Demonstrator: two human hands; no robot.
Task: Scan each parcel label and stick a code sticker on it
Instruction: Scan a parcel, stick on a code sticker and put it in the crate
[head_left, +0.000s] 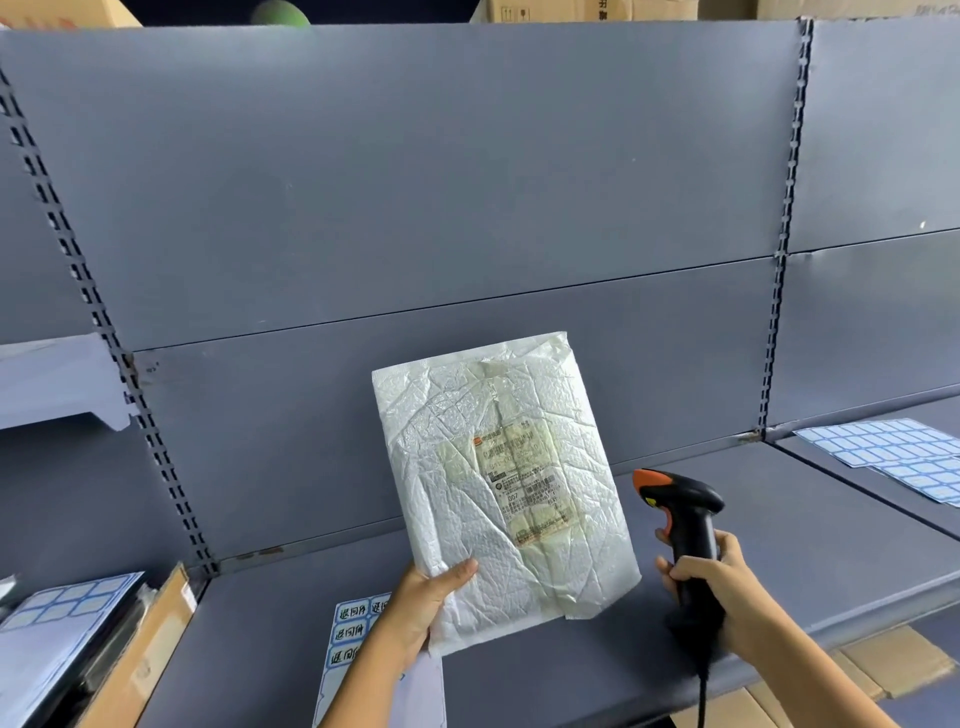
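Parcel (498, 478), a white crinkled padded mailer, is held up off the grey shelf (519, 675) in front of the back panel (415, 182), face to the camera, top leaning a bit left. Left hand (421, 603) grips its btm-left corner: thumb (460, 569) lies across the front, the other fingers are behind the mailer & can't be seen. Label (524, 483) sits on the front, right of centre, yellowed, w/ barcodes & print too fine to read. Right hand (727, 587) is just right of the parcel, not touching it, fingers (670, 569) wrapped tight round the handle of a black scanner (685, 519) w/ an orange nose. The nose points up-left at the parcel's right edge, near the label. One fingertip shows by the orange trigger; can't tell if it's pressed. Cable (703, 696) drops from the handle's base out of frame. On the shelf under the left wrist lies a sticker sheet (350, 631), blue-framed stickers w/ blue characters, partly hidden by the arm. Far right, on the next shelf bay, blank sticker sheets (883, 447) lie overlapped. Btm left: another blue-framed sheet (62, 608) on a stack, beside a cardboard edge (150, 649). Cardboard boxes (878, 670) show below the shelf's front lip at right.
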